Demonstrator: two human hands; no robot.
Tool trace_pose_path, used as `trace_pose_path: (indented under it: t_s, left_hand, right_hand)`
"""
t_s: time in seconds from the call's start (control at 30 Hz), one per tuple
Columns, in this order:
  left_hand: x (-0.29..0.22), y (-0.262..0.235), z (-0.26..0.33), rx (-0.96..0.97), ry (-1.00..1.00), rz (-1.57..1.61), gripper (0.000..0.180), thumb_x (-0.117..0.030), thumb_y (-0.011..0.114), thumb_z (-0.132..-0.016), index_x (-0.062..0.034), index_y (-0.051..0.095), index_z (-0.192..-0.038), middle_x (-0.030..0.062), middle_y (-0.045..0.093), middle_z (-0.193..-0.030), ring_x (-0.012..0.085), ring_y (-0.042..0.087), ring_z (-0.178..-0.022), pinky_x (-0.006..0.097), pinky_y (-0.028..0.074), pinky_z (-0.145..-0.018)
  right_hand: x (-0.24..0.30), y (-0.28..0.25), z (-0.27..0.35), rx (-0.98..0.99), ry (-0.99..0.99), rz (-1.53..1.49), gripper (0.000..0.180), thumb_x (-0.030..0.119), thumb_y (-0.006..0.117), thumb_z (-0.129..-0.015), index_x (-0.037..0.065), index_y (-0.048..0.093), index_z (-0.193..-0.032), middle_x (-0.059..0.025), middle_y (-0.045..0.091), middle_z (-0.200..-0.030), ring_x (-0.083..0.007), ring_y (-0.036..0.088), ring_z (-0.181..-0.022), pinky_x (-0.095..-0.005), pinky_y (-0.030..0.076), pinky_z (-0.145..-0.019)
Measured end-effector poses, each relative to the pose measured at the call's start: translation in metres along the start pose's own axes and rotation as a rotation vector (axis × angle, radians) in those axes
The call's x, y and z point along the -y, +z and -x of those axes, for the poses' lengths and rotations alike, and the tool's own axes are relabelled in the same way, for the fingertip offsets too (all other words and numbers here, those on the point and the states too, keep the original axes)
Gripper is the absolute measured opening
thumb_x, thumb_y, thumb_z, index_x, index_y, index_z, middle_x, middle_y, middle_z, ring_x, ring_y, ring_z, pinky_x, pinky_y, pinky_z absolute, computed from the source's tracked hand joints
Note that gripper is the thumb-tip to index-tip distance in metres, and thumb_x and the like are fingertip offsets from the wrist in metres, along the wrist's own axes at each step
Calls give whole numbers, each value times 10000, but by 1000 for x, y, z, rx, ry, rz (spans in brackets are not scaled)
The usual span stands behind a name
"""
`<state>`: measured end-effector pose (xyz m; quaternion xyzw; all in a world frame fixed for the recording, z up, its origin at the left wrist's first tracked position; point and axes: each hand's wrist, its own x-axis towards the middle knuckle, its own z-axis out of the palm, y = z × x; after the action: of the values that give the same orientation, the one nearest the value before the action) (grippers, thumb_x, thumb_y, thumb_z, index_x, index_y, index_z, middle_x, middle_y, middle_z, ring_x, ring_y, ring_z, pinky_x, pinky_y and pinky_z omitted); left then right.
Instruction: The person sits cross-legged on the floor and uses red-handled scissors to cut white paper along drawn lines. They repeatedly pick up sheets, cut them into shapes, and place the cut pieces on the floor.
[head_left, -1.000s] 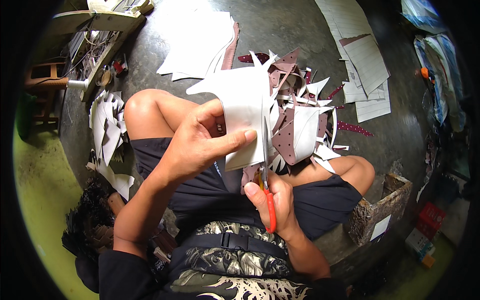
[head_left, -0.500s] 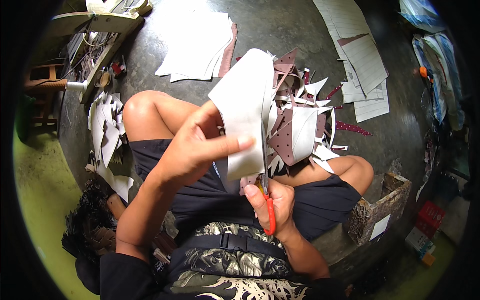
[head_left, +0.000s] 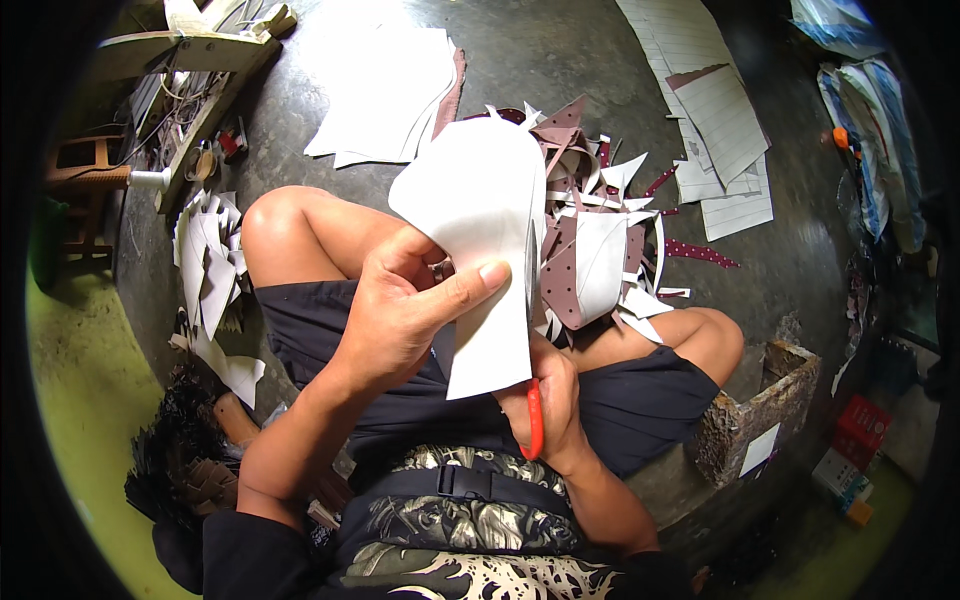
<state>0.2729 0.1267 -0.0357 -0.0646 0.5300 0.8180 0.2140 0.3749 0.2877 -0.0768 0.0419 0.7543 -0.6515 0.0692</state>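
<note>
A white curved piece of sheet material (head_left: 480, 190) is pinched in my left hand (head_left: 405, 305), the thumb flat on top and the fingers behind it. Its rounded end points away from me and its straight lower end hangs over my lap. My right hand (head_left: 562, 405) grips scissors (head_left: 536, 425) by their red handle, just below the piece's right edge. A sliver of blade shows along that edge; the rest is hidden, so how far the blades part is unclear. Beyond my right hand lies a heap of offcuts (head_left: 595, 255), white and dotted brown.
White cut sheets (head_left: 385, 95) lie on the floor ahead, and lined paper pieces (head_left: 725, 130) at the far right. White scraps (head_left: 208, 255) are piled by my left knee. An open worn box (head_left: 755, 415) stands by my right knee. A wooden frame (head_left: 215, 95) is at upper left.
The white piece has shifted slightly, its lower end now flatter and covering more of the scissors. The dotted brown bit beside the blades has gone from sight. My left thumb has moved up a little.
</note>
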Motion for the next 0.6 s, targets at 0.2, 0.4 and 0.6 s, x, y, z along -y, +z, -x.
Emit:
trace_pose_path:
  t_s: [0.2,0.4,0.6]
  left_hand:
    - [1,3,4,-6,-10,1,304,-31,782,-940,14,702,-1229,76,732,-1122,145,692,-1026,317,576,-915]
    - [3,4,7,5,2,13,355,-27,783,-938,13,672,-1273,84,723,-1164,155,687,-1071,327,566,-949]
    - [0,6,8,32,66,62,441,-75,802,-922,17,632,-1318,102,707,-1211,167,681,-1105,328,555,-972]
  right_hand:
    - [-2,-2,3,-18,18,-3,242,146,670,-917,-53,670,-1054,-122,743,-859,-191,719,-778,-334,563,-741]
    - [-3,2,7,-56,17,-41,230,200,685,-927,-27,675,-961,-93,683,-745,-181,668,-640,-316,527,-622]
    - [2,3,15,-34,106,-194,314,279,775,-939,-13,663,-910,-118,639,-666,-201,604,-566,-337,487,-566]
